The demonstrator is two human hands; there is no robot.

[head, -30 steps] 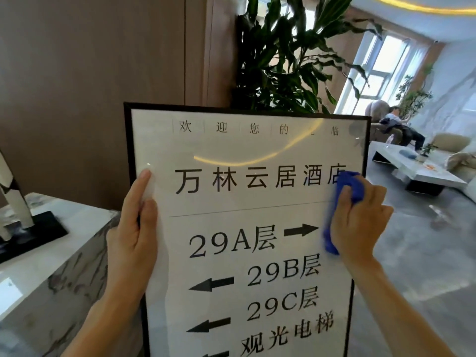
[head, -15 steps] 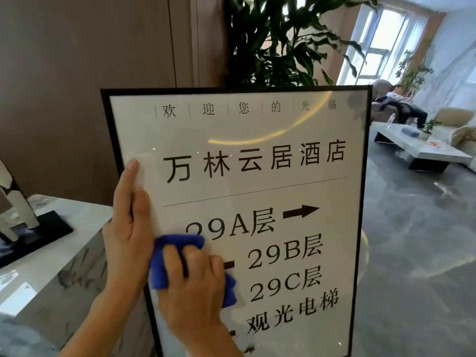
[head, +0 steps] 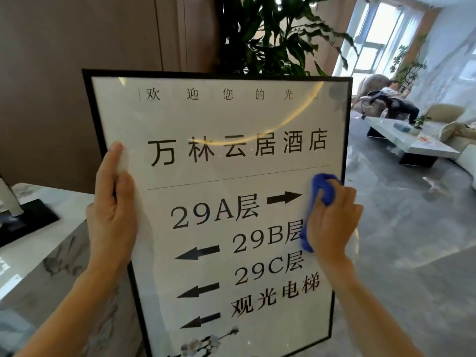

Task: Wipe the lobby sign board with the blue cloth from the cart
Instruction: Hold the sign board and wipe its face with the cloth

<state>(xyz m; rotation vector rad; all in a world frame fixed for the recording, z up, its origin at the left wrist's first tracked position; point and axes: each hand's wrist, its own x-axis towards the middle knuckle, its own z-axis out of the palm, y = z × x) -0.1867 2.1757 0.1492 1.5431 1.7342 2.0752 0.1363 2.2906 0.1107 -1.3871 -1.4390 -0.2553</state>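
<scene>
Since half a second ago the right hand (head: 332, 222) has swept the cloth (head: 318, 199) from the sign's (head: 231, 176) lower left across to its 3 o'clock edge, fingers curled tight around the bunched blue fabric, pressing it on the glass beside the frame. At 9 o'clock the left hand (head: 112, 215) pinches the frame, thumb in front. A marble bench (head: 38, 253) crowds the left; open floor (head: 412, 240) lies at 3 o'clock.

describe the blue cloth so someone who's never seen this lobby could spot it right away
Find the big black-framed sign board standing before the leafy plant. At its right edge, the right hand presses a bunched blue cloth beside the 29A arrow, the only bright blue on it.
</scene>
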